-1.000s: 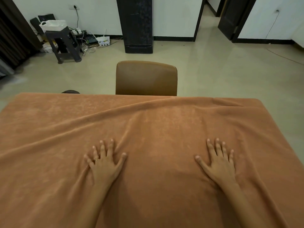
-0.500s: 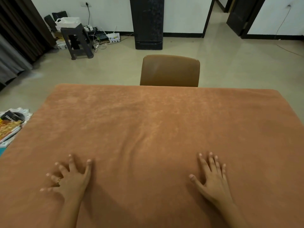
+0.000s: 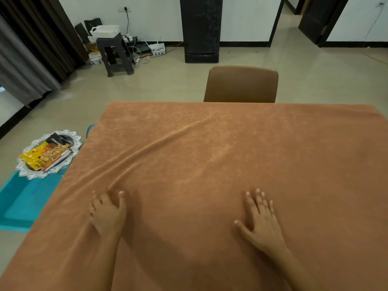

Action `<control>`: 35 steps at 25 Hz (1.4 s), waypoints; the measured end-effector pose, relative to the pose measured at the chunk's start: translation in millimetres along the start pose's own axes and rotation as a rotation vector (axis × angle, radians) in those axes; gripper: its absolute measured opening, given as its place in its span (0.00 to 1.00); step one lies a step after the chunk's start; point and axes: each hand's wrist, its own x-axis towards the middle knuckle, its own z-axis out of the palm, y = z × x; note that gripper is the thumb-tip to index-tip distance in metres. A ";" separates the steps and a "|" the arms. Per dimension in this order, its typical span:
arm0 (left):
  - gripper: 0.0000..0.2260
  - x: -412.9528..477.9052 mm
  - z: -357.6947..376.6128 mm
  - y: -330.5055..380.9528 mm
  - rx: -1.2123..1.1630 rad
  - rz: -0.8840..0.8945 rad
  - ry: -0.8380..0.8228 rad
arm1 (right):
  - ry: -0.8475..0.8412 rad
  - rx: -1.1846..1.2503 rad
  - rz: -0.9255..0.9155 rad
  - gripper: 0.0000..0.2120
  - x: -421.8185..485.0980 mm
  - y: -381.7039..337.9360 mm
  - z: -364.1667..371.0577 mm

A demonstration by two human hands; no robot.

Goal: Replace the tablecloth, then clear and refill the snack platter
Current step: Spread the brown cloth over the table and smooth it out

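Where the view is nearest, two hands lie on one orange-brown tablecloth [image 3: 210,164] that covers the whole table. Resting flat, the right hand [image 3: 261,221] has its fingers straight and slightly spread. Fingers on the left hand [image 3: 107,215] are bent at the near end of a long crease; whether they pinch the fold cannot be told. Left of the table and lower down lies one teal cloth [image 3: 23,204], and one silver snack platter [image 3: 35,175] sits on its far part, holding two packets: one yellow packet [image 3: 42,157] and one dark packet [image 3: 56,140]. One brown chair [image 3: 241,85] stands at the far edge. Beyond, on the pale floor [image 3: 168,80], are one dark stool [image 3: 115,53] carrying one white basket [image 3: 105,31], and a black pillar [image 3: 201,28].
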 end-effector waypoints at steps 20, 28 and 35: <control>0.43 27.3 -68.7 -167.1 0.039 -0.144 0.005 | -0.323 -0.042 -0.569 0.48 -95.9 -246.1 85.8; 0.32 64.3 -61.3 -186.4 0.213 -0.031 -0.026 | -0.231 -0.024 -0.499 0.37 -94.2 -339.1 127.1; 0.32 107.6 -64.9 -192.9 0.186 0.047 -0.069 | -0.212 -0.032 -0.448 0.47 -80.3 -367.9 121.3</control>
